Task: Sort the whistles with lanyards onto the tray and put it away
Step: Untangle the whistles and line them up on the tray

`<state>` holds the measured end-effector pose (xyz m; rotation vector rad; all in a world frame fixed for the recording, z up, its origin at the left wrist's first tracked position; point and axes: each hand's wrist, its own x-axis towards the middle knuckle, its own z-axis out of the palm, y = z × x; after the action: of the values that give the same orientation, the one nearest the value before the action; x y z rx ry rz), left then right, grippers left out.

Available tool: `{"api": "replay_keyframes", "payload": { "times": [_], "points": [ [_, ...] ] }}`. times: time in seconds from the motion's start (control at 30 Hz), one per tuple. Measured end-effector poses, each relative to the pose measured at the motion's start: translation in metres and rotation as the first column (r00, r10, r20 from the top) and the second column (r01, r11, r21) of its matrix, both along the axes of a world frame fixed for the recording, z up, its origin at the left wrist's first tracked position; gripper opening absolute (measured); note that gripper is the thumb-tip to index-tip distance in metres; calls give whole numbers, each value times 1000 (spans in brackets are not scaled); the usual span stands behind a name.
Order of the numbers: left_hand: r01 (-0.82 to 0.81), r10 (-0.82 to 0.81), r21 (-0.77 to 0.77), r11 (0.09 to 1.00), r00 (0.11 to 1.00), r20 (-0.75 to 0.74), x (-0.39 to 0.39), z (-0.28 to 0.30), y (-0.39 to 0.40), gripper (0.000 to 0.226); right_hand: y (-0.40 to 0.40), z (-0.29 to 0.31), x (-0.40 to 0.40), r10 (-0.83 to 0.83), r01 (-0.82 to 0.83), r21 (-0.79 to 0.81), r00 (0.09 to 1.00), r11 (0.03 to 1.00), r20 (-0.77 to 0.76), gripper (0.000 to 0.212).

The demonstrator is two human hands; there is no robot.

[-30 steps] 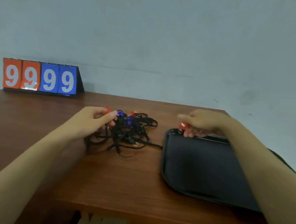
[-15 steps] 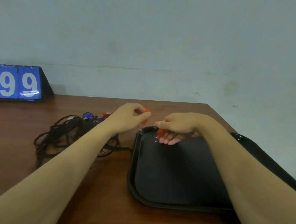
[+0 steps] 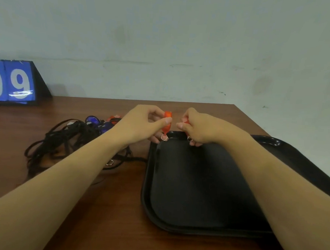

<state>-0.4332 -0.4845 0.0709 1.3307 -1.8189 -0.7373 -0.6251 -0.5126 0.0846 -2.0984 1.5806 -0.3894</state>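
Observation:
My left hand (image 3: 143, 126) pinches an orange whistle (image 3: 167, 123) with a small metal ring hanging from it, above the far left corner of the black tray (image 3: 195, 183). My right hand (image 3: 197, 129) holds a second orange whistle (image 3: 185, 120), mostly hidden in its fingers, over the tray's far edge. The two hands are close together. A tangled heap of black lanyards (image 3: 64, 142) with blue whistles (image 3: 95, 122) and an orange one lies on the table to the left of the tray.
The brown wooden table (image 3: 107, 217) ends just right of the tray, which overhangs toward that edge. A blue flip scoreboard (image 3: 13, 83) showing 9s stands at the back left against the grey wall.
My left hand has come from the lanyard heap to the tray with an orange whistle. My right hand has risen slightly. The camera has turned to the right.

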Motion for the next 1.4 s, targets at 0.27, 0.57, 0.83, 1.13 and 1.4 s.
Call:
{"api": "replay_keyframes", "payload": {
  "times": [0.27,0.57,0.83,1.13,1.4],
  "points": [
    [-17,42,-109,994,972,230,-7,-6,3,21,-1,0,1,-50,49,-46,998,998,-34,26],
    [-34,93,-172,985,934,345,-9,-13,-1,26,-2,-1,3,-50,49,-18,998,999,-41,29],
    [-63,144,-226,972,921,363,-11,-18,-9,22,-5,0,3,-72,73,13,995,997,-72,33],
    [-59,124,-188,980,926,357,-7,-20,-9,45,-3,0,4,-75,76,29,996,997,-50,33],
    [-2,85,-188,982,898,433,-7,-17,-8,28,-1,1,3,-74,75,38,997,996,-33,31]
  ]
}}
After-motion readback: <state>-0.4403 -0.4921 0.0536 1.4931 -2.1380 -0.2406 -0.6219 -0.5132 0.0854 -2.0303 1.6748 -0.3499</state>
